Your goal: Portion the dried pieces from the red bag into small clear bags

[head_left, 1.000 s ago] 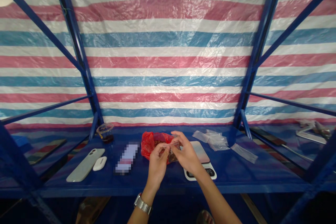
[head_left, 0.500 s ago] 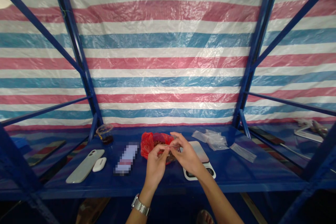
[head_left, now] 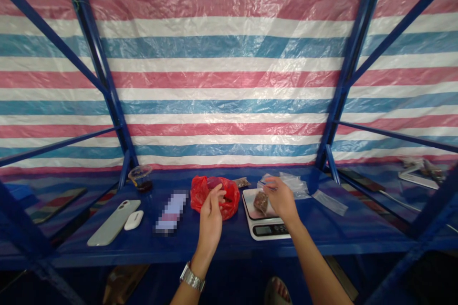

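My right hand (head_left: 283,198) pinches the top of a small clear plastic bag (head_left: 261,203) with brown bits in its bottom. That bag is over the plate of a white digital kitchen scale (head_left: 253,229); I cannot tell whether its base touches the plate. In front of the red plastic bag (head_left: 199,195), my left hand (head_left: 212,213) is open and holds nothing, its fingers loosely bent. Brown bits show inside the red bag, partly hidden by the left hand. Another small filled bag (head_left: 242,182) lies behind, between the red bag and the scale.
Clear flat plastic bags (head_left: 297,186) and a single one (head_left: 329,202) lie at the right. On the left are a phone (head_left: 114,223), a white earbud case (head_left: 133,220), a blurred-out phone (head_left: 171,212) and a cup of dark liquid (head_left: 142,182). Blue shelf posts (head_left: 333,114) flank the work surface.
My right hand has moved right, carrying the small bag from above the red bag to the scale. My left hand has let go, its fingers loosened. The view has tilted down slightly.
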A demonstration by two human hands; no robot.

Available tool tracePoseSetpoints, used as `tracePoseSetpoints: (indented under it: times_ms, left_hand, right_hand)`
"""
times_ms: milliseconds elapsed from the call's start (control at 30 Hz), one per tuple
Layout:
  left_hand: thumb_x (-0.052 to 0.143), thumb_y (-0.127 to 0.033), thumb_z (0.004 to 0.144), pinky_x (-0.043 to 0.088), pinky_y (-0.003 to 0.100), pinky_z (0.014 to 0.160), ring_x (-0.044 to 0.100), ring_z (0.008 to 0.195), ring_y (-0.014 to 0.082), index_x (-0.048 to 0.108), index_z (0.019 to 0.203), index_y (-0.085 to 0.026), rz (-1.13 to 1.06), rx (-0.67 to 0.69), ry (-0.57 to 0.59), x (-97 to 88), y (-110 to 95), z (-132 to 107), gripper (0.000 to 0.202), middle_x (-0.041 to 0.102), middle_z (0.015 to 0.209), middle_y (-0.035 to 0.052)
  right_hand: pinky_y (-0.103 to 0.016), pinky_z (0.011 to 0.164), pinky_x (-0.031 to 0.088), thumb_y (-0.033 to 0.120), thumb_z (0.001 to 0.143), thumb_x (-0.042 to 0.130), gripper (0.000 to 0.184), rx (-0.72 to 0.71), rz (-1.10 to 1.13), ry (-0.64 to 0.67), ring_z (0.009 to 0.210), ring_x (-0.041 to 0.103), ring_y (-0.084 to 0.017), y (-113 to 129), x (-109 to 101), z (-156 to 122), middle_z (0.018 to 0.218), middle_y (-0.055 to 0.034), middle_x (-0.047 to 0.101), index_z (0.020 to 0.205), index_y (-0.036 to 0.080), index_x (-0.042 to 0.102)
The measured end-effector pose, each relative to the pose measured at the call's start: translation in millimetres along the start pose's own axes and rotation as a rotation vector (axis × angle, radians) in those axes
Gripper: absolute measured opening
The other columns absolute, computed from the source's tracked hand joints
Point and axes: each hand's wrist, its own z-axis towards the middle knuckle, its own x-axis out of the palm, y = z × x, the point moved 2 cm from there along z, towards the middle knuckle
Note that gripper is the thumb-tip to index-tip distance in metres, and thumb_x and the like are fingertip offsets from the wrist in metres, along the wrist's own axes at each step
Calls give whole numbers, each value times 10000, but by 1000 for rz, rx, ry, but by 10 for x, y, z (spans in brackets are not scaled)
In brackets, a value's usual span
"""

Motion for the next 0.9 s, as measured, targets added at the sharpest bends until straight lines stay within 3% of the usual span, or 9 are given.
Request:
tracePoseSetpoints:
  times_ms: [200, 333, 533, 667, 900]
  left_hand:
    - [444, -729, 932, 533, 299, 727, 632, 773, 184, 719, 1161, -152, 24, 18, -12, -85, 63, 34, 679, 743, 983, 96]
    - [425, -630, 991, 520, 306, 773, 626, 782, 186, 734, 1077, -171, 133, 106, -7, -122, 48, 6, 560, 724, 941, 74]
    - [386, -494, 1047, 511, 316, 813, 637, 814, 194, 729, 1056, -190, 288, 264, 85, -141, 24, -66, 458, 708, 920, 63]
    - [382, -424, 1061, 509, 319, 844, 661, 880, 204, 730, 1092, -199, 353, 325, 136, -142, 60, -113, 415, 716, 946, 69]
    - [403, -331, 1063, 521, 309, 868, 690, 972, 209, 736, 1116, -199, 411, 407, 184, -98, 138, -186, 361, 738, 1057, 95]
  right_hand:
    - [-405, 907, 504, 322, 877, 523, 274, -98, -321, -53, 965, 701, -282, -245, -109, -13, 1021, -101, 780, 989, 216, 749]
    - [-434, 857, 506, 425, 910, 458, 406, -85, -290, -218, 911, 688, -307, -242, -299, 24, 983, -140, 780, 1002, 177, 765]
    - [-416, 820, 475, 443, 885, 473, 422, -51, -267, -415, 867, 658, -305, -198, -543, -12, 950, -157, 770, 1000, 167, 771]
    - [-396, 803, 463, 462, 884, 478, 415, -28, -266, -398, 824, 644, -287, -277, -543, -30, 944, -140, 771, 986, 179, 763]
    - [-364, 760, 444, 554, 926, 491, 444, -30, -293, -196, 788, 629, -268, -407, -398, 3, 905, -93, 777, 1000, 206, 757]
